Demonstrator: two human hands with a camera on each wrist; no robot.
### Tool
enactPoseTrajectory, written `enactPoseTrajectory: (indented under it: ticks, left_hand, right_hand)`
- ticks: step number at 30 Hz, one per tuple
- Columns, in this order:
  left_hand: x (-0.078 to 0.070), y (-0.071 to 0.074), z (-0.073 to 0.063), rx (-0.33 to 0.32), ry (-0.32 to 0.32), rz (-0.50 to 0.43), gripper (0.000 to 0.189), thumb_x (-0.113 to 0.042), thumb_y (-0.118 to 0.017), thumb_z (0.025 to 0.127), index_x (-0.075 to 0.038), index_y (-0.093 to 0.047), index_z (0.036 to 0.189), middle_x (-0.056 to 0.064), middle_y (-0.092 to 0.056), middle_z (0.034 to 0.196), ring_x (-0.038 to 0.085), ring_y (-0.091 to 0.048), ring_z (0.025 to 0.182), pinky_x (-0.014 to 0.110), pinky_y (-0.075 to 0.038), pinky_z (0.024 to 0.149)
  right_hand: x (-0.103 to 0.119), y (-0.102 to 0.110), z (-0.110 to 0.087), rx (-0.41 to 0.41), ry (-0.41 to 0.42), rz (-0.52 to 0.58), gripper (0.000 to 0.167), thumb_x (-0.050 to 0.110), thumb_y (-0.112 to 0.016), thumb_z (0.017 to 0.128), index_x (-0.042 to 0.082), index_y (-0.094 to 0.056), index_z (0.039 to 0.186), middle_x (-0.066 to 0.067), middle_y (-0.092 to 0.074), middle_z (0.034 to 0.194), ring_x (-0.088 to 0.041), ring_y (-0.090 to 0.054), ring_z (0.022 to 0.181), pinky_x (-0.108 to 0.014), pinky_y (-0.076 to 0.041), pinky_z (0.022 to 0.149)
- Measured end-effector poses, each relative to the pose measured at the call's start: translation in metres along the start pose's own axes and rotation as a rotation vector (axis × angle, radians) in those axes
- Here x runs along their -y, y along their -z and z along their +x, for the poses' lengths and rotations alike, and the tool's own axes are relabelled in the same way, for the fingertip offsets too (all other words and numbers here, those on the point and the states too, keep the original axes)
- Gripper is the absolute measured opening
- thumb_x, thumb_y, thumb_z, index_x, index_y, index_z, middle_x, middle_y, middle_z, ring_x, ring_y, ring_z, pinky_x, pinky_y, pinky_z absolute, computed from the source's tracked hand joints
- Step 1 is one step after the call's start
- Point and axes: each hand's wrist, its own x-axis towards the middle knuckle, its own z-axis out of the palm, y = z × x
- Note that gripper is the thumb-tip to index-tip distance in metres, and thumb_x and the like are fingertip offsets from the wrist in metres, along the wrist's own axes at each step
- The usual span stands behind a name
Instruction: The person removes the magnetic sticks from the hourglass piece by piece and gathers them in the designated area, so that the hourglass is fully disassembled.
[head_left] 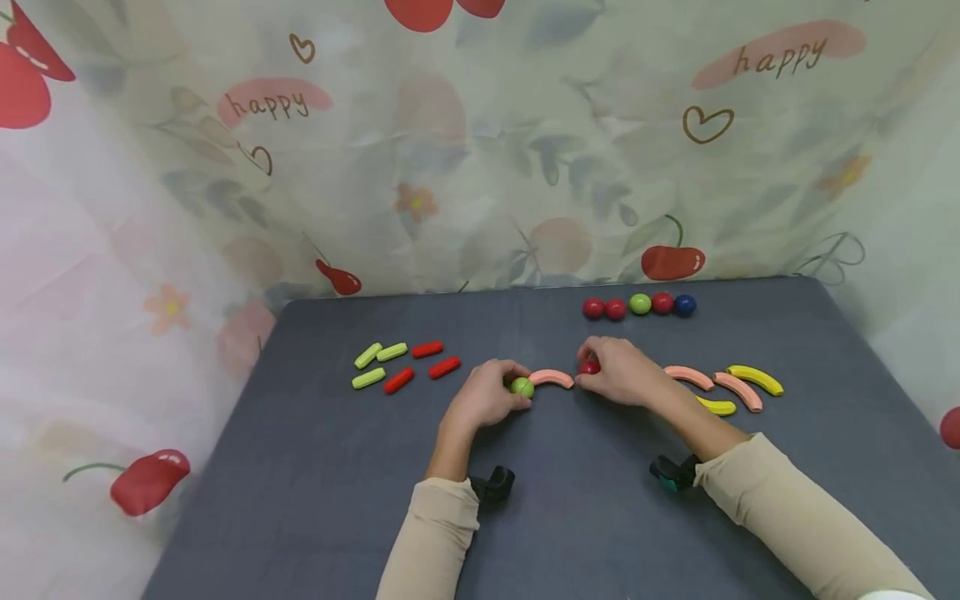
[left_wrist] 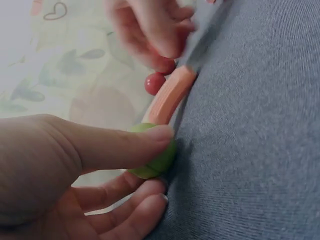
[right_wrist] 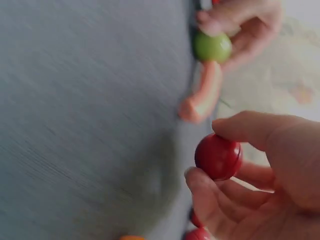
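Note:
My left hand (head_left: 487, 393) pinches a green ball (left_wrist: 152, 155) between thumb and fingers, low on the dark table. Against that ball lies one end of a curved pink stick (head_left: 551, 378), arched away from me. Just past the stick's right end, my right hand (head_left: 618, 371) holds a red ball (right_wrist: 218, 156) between thumb and fingertips. A gap shows between this ball and the stick in the right wrist view.
Three yellow-green sticks (head_left: 368, 378) and three red sticks (head_left: 427, 349) lie at the left. A row of balls (head_left: 640, 304) in red, green and blue stands at the back. Curved pink (head_left: 738, 392) and yellow pieces (head_left: 756, 380) lie at the right, partly behind my right forearm.

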Motion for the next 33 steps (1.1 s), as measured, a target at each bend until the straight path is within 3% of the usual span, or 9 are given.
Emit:
enactPoseTrajectory:
  ticks: [6,11,14,17,21,23,26,31,33]
  left_hand:
    - [0.004,0.002,0.003,-0.020,0.009,-0.026,0.037,-0.020,-0.083,0.087,-0.021,-0.072,0.122,0.001,-0.070,0.117,0.019,-0.061,0.102,0.041,-0.052,0.093]
    - [0.007,0.004,0.002,-0.034,0.007,-0.042,0.034,-0.020,-0.082,0.087,-0.021,-0.072,0.120,0.000,-0.070,0.119,0.018,-0.062,0.101,0.041,-0.052,0.094]
    - [0.007,0.004,0.002,-0.027,0.002,-0.036,0.034,-0.020,-0.082,0.087,-0.022,-0.073,0.120,0.000,-0.070,0.120,0.017,-0.062,0.103,0.040,-0.052,0.094]
    - [0.007,0.004,0.000,-0.031,-0.001,-0.016,0.036,-0.020,-0.082,0.088,-0.022,-0.073,0.123,-0.002,-0.070,0.123,0.017,-0.062,0.109,0.040,-0.052,0.098]
    - [0.005,0.002,0.000,-0.023,-0.026,-0.004,0.039,-0.018,-0.079,0.090,-0.022,-0.072,0.128,0.001,-0.069,0.130,0.020,-0.062,0.116,0.042,-0.052,0.102]
    - [0.004,0.002,0.001,-0.014,-0.038,-0.011,0.040,-0.016,-0.077,0.091,-0.022,-0.071,0.131,0.003,-0.067,0.134,0.022,-0.062,0.118,0.043,-0.051,0.103]
    - [0.004,0.004,0.002,-0.001,-0.050,-0.018,0.043,-0.015,-0.075,0.093,-0.022,-0.069,0.134,0.004,-0.065,0.138,0.022,-0.063,0.118,0.044,-0.051,0.103]
    - [0.007,0.005,0.003,0.004,-0.053,-0.026,0.043,-0.017,-0.077,0.092,-0.021,-0.069,0.134,0.003,-0.068,0.134,0.019,-0.066,0.109,0.041,-0.054,0.096]
    - [0.007,0.004,0.004,0.003,-0.054,-0.030,0.043,-0.018,-0.078,0.091,-0.021,-0.069,0.133,0.003,-0.069,0.131,0.018,-0.067,0.103,0.040,-0.055,0.093]
  right_hand:
    - [-0.004,0.022,0.044,-0.096,0.041,-0.012,0.035,0.018,-0.076,0.092,0.003,-0.064,0.121,-0.016,-0.063,0.116,-0.029,-0.060,0.101,-0.046,-0.054,0.090]
    - [-0.010,0.020,0.083,-0.177,0.066,-0.117,0.030,0.019,-0.076,0.093,0.006,-0.065,0.118,-0.013,-0.068,0.112,-0.031,-0.060,0.103,-0.047,-0.051,0.091]
    - [-0.015,0.016,0.095,-0.232,0.040,-0.178,0.028,0.019,-0.076,0.093,0.006,-0.067,0.117,-0.014,-0.071,0.112,-0.035,-0.058,0.103,-0.049,-0.050,0.090]
    - [-0.018,0.011,0.099,-0.225,0.027,-0.266,0.031,0.018,-0.076,0.093,0.005,-0.067,0.120,-0.016,-0.071,0.117,-0.038,-0.055,0.106,-0.052,-0.049,0.092]
    - [-0.019,0.010,0.087,-0.245,0.086,-0.424,0.033,0.021,-0.075,0.094,0.005,-0.067,0.122,-0.018,-0.069,0.119,-0.037,-0.055,0.107,-0.050,-0.050,0.094]
    - [-0.014,0.014,0.076,-0.282,0.141,-0.442,0.032,0.023,-0.075,0.094,0.006,-0.067,0.120,-0.017,-0.067,0.117,-0.036,-0.056,0.106,-0.049,-0.050,0.094]
    - [0.003,0.019,0.054,-0.257,0.202,-0.348,0.029,0.023,-0.077,0.093,0.005,-0.069,0.114,-0.014,-0.068,0.107,-0.032,-0.059,0.098,-0.045,-0.051,0.090]
    - [0.027,-0.003,0.017,-0.018,0.153,-0.108,0.028,0.030,-0.072,0.096,0.007,-0.070,0.112,-0.007,-0.068,0.096,-0.018,-0.062,0.083,-0.037,-0.054,0.077]
    - [0.030,-0.019,0.008,0.019,0.144,-0.081,0.028,0.031,-0.071,0.097,0.008,-0.069,0.112,-0.005,-0.065,0.093,-0.015,-0.058,0.078,-0.033,-0.052,0.073]
